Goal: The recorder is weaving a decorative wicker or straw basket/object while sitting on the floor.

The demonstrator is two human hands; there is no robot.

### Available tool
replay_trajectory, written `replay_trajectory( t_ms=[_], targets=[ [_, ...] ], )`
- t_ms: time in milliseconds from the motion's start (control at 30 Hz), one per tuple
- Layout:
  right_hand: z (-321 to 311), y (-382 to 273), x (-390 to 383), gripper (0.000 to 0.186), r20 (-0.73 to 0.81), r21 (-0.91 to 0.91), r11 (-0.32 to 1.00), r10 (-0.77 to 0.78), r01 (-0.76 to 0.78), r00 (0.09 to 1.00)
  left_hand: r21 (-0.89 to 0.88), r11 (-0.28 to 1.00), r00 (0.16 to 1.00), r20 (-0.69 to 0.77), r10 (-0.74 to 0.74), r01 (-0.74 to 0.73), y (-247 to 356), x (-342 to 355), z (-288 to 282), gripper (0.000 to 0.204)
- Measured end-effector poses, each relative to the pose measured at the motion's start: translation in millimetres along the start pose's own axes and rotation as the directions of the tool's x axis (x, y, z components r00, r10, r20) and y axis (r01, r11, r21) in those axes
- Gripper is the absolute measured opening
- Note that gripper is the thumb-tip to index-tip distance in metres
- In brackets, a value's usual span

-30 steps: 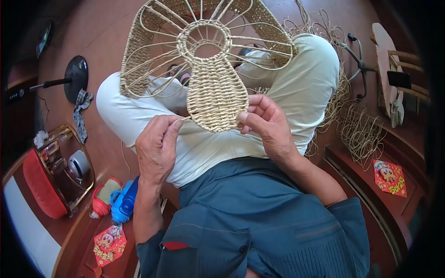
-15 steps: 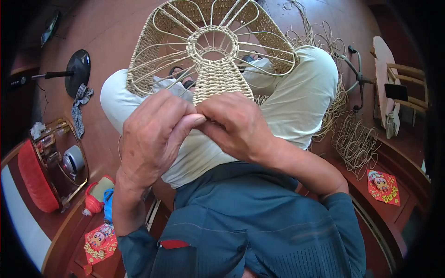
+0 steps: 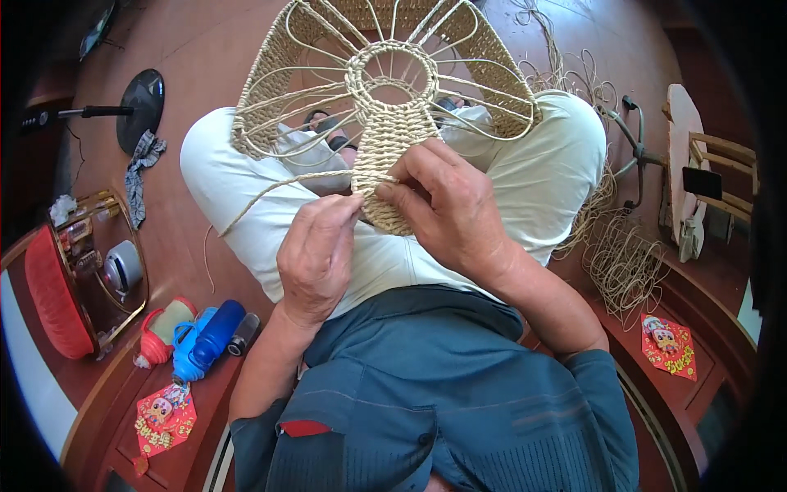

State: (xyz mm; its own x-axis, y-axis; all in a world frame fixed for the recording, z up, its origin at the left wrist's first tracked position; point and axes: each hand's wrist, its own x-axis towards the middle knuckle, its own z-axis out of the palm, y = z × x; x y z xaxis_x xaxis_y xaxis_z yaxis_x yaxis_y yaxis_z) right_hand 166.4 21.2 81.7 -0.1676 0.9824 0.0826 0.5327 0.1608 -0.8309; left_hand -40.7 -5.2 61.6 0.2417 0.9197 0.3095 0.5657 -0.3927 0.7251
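A woven straw-coloured basket frame (image 3: 392, 139) stands between my knees, with a braided ring, looped spokes and a tightly woven strip that narrows towards my lap. My right hand (image 3: 455, 205) is closed over the strip's right side, thumb and forefinger pinching a twisted cord (image 3: 299, 175). That cord crosses the strip and trails left over my thigh. At the strip's lower left edge, my left hand (image 3: 318, 254) has its fingertips pressed together. Whatever lies between them is hidden.
Loose cord coils (image 3: 627, 266) lie on the floor at right, near a wooden stool (image 3: 721, 168). At left are a round black stand base (image 3: 141, 111), a grey cloth (image 3: 141, 176), a red-cushioned seat (image 3: 59, 291) and a blue bottle (image 3: 220, 330).
My hands have moved apart, the left one down and the right one over the strip. The strip's lower end and the cord trailing left now show.
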Motion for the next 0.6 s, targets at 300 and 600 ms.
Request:
replay_trajectory(
  t_ms=[300, 600],
  targets=[
    [-0.2, 2.6, 0.5, 0.014, -0.003, 0.048, 0.999, -0.008, 0.008, 1.0, 0.199, 0.947, 0.962, 0.161, 0.223, -0.253, -5.9, -6.2, -2.5, 0.052],
    [0.2, 5.2, -0.1, 0.016, 0.015, 0.036, 0.999, -0.008, 0.008, 1.0, 0.152, 0.961, 0.969, 0.126, 0.211, -0.229, -3.5, -10.3, 1.7, 0.057]
  ],
)
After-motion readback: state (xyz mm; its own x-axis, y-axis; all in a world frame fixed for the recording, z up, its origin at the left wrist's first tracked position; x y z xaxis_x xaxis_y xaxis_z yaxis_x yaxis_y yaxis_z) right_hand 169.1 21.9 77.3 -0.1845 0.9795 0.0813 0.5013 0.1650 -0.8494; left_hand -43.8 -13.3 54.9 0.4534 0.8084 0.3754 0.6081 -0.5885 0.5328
